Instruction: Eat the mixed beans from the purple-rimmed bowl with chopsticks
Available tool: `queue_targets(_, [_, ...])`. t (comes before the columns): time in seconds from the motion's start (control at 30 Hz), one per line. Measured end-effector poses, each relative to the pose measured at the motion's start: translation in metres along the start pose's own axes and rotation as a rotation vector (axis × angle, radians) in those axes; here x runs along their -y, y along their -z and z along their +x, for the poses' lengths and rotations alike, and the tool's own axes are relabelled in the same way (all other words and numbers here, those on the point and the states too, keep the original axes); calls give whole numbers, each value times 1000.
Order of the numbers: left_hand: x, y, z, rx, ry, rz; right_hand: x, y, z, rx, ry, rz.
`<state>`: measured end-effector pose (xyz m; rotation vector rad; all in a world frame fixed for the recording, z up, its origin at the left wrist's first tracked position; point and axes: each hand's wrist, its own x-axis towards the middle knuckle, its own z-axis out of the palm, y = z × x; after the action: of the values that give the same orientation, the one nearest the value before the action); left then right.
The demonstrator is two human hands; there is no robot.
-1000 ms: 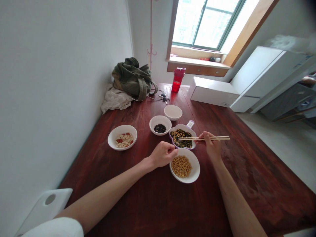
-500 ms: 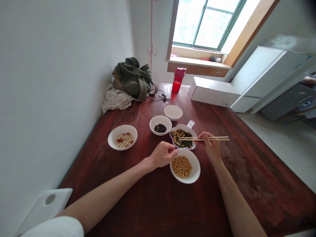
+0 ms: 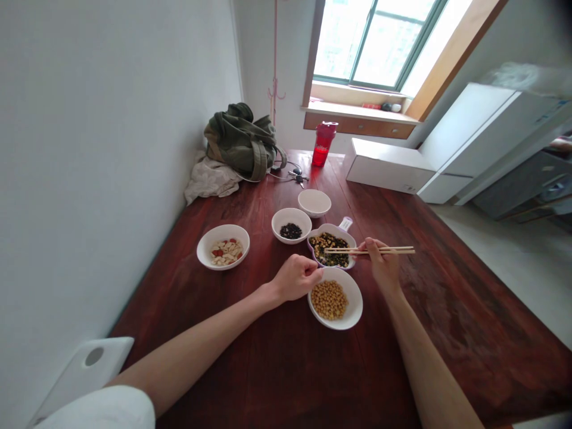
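My right hand (image 3: 383,267) grips a pair of wooden chopsticks (image 3: 393,250). Their tips reach into a mix of yellow beans and dark bits in a scalloped white dish (image 3: 315,256) with a purple edge and a short handle. My left hand (image 3: 297,277) is closed, thumb and fingers at the upper left rim of a round white bowl (image 3: 354,302). Yellow soybeans (image 3: 329,300) lie in that bowl, just in front of the dish. Behind my left hand is a white bowl (image 3: 277,227) of small black beans or seeds.
Farther left, a white bowl (image 3: 204,255) holds pale and reddish pieces. An empty white bowl (image 3: 314,203) stands behind the dish. At the back are a green bag (image 3: 241,143), a cloth (image 3: 210,179), keys (image 3: 298,176), a red bottle (image 3: 324,145) and a white box (image 3: 388,165).
The view has shifted very slightly. Both hands, the chopsticks and the bowls keep nearly the same places.
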<state>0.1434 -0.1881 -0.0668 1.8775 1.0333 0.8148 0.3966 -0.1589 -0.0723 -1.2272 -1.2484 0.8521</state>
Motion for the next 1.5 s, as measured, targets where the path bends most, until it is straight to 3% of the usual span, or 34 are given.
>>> queue_targets(0.57, [0, 0, 0, 5, 0, 17, -11, 7, 5, -142, -12, 186])
queue_targets(0.87, [0, 0, 0, 6, 8, 27, -6, 3, 0, 5, 3, 40])
queue_targets(1.27, [1, 0, 0, -1, 3, 37, -2, 6, -1, -34, 98, -192])
queue_targets(1.5, [-1, 0, 0, -2, 17, 27, -1, 4, -1, 20, 35, -60])
